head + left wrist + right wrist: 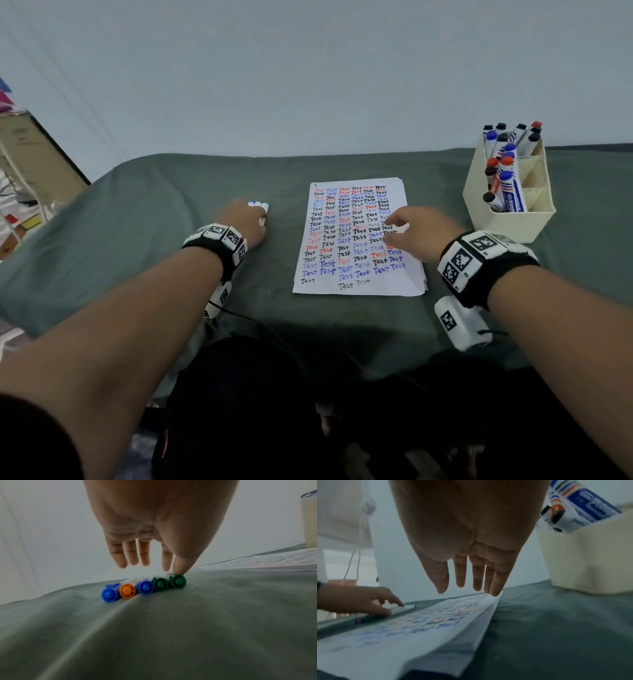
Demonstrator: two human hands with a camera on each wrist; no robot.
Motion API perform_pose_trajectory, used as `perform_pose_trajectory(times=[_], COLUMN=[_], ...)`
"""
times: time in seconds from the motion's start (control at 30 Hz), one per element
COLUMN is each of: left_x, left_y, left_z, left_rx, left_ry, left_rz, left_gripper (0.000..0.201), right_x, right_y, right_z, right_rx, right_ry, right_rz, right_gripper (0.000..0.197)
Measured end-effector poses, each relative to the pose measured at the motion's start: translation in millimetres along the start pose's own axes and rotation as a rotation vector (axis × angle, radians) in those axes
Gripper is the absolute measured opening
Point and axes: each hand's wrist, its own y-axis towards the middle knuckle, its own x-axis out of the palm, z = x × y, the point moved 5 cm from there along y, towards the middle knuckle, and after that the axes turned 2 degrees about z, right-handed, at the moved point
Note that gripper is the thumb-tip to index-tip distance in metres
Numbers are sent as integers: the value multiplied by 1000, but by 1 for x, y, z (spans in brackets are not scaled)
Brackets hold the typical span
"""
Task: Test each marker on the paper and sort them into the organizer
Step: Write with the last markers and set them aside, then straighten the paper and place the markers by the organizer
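Several capped markers lie side by side on the green cloth, seen end-on in the left wrist view: two green [177, 581], two blue [145, 588] and one orange [127, 591]. My left hand [150, 563] hangs over them with straight fingers, and its thumb tip touches the rightmost green marker. In the head view this hand [260, 219] covers most of that row [258, 205]. The test paper [356, 240], filled with red, blue and black "Test" words, lies at the centre. My right hand [399, 229] hovers open over the paper's right edge [488, 612] and holds nothing.
A cream organizer [513, 219] with several red, blue and black capped markers stands at the back right, close to my right hand; it also fills the right wrist view's right side [590, 561]. A cluttered shelf [30, 164] is at the far left. A wall is behind the table.
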Motion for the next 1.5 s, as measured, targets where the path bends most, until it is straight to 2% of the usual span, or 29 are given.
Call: perform_pose_trajectory(times=[0.1, 0.17, 0.3, 0.43, 0.6, 0.73, 0.8, 0.9, 1.0, 1.1, 1.2, 1.27, 1.33, 1.4, 1.5], left_x=[6, 11, 13, 10, 10, 5, 0, -4, -7, -8, -6, -2, 3, 7, 12], left_y=[-2, -1, -3, -8, -7, -6, -7, -4, -6, -9, -10, -11, -13, -13, -13], left_z=[-13, -14, -17, -14, -12, 0, 12, 47, 85, 112, 127, 131, 132, 133, 136], left_rx=[-133, -139, -151, -124, -152, -193, -176, -14, 131, 181, 155, 123, 109, 110, 112], left_ry=[-7, -62, -143, -158, -142, -53, -23, -80, -167, -178, -191, -183, -162, -150, -116], left_rz=[-3, -64, -135, -102, -142, -144, -154, -183, -244, -301, -366, -414, -442, -495, -574], left_gripper=[34, 37, 49, 46, 49, 43, 51, 68, 80, 87, 96, 102, 105, 108, 113], right_x=[1, 6, 20, 29, 28, 10, -5, -33, -60, -82, -89, -83, -73, -66, -61], right_y=[5, 8, 8, 6, 6, 1, -5, -16, -26, -40, -57, -59, -56, -51, -40], right_z=[2, 9, 27, 37, 35, 25, 17, 12, 22, 42, 64, 83, 102, 115, 127], right_rx=[-48, -62, 5, 23, 19, -26, -74, -101, -72, 53, 227, 393, 530, 557, 565], right_ry=[-210, -304, -320, -327, -281, -208, -218, -211, -160, -79, 98, 209, 308, 397, 391], right_rz=[-114, -185, -287, -300, -275, -129, -4, 242, 489, 740, 971, 982, 896, 834, 758], right_gripper=[53, 65, 79, 80, 80, 70, 59, 40, 35, 48, 79, 106, 124, 129, 129])
